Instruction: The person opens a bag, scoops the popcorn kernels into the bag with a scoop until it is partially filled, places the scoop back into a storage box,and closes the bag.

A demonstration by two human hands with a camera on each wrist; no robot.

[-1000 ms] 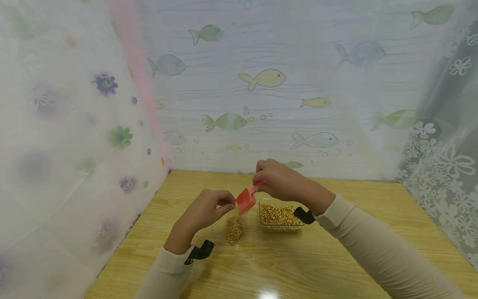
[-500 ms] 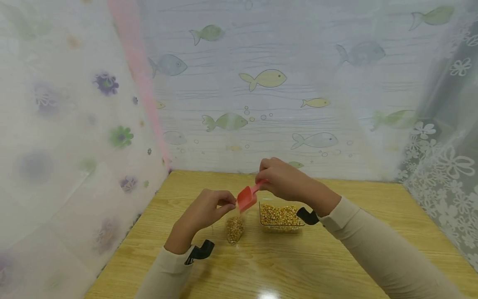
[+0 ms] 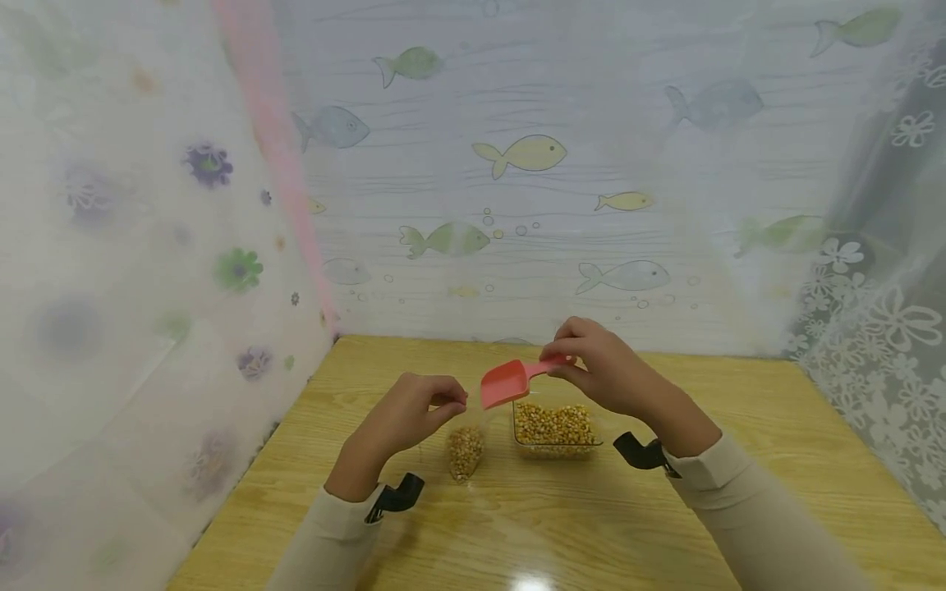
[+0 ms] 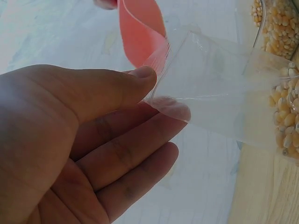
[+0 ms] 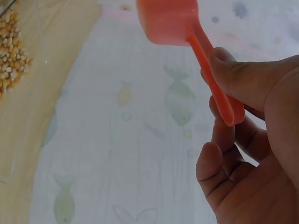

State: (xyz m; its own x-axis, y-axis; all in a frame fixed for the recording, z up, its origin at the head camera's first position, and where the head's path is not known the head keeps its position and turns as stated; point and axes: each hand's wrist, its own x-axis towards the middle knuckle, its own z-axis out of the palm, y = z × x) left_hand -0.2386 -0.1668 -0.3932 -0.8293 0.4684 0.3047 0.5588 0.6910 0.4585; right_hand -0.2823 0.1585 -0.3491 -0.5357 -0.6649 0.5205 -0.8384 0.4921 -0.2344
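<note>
My left hand (image 3: 406,414) pinches the top edge of a clear plastic bag (image 4: 210,79) between thumb and fingers. Corn kernels (image 3: 464,453) fill the bag's lower part, which hangs down at the table. In the right hand (image 3: 609,369) is a red plastic scoop (image 3: 506,383), held by its handle (image 5: 210,77) between thumb and fingers. The scoop's bowl looks bare of kernels and is just right of the bag's mouth. A clear rectangular container (image 3: 557,446) of yellow corn kernels (image 3: 554,423) stands on the table below the scoop.
The wood-grain table (image 3: 591,525) reaches back to a curtain with fish prints (image 3: 528,154). A flower-patterned sheet (image 3: 148,271) runs along the left side, and another hanging with white flowers (image 3: 897,320) is at the right. Black wrist mounts (image 3: 402,492) stick out from both sleeves.
My right hand has moved right with the scoop, drawing it away from the bag's mouth and levelling its bowl. The left hand and the bag have stayed in place.
</note>
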